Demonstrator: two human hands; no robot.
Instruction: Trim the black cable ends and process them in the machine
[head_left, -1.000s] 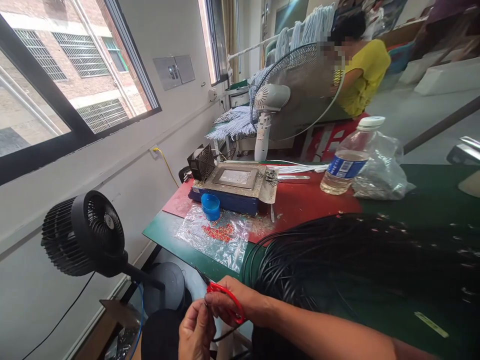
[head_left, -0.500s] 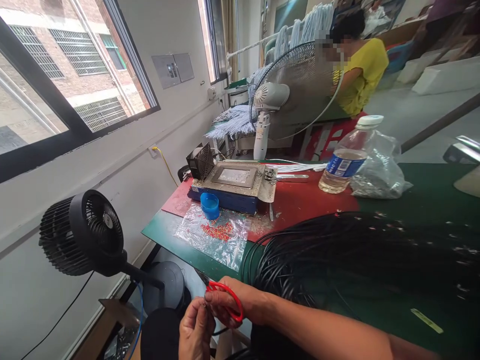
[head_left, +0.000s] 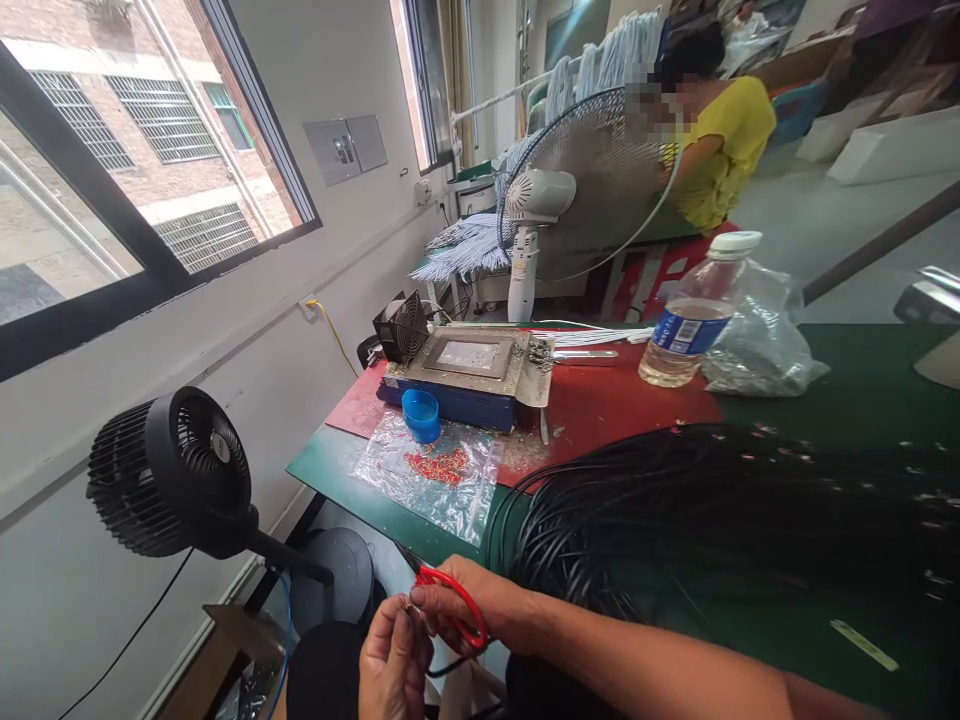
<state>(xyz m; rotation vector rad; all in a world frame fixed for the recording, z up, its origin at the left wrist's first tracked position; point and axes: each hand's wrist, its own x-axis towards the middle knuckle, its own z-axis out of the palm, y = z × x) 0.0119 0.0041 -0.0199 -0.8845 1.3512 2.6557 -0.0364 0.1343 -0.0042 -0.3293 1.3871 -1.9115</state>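
Below the table's near edge my right hand grips red-handled scissors, with fingers through the loops and the dark blades pointing up-left. My left hand meets it from below and pinches the end of a thin black cable at the scissor tips. That cable runs down and to the right under my right wrist. A large bundle of black cables lies on the green table right beside my right forearm.
A blue solder pot with a small fan sits on a red mat with a blue cup and a plastic bag of red bits. A water bottle and a crumpled bag stand behind. A black floor fan stands left. A person in yellow sits beyond a white fan.
Both hands stay together at the scissor tips with only slight shifts. The view has drifted a little.
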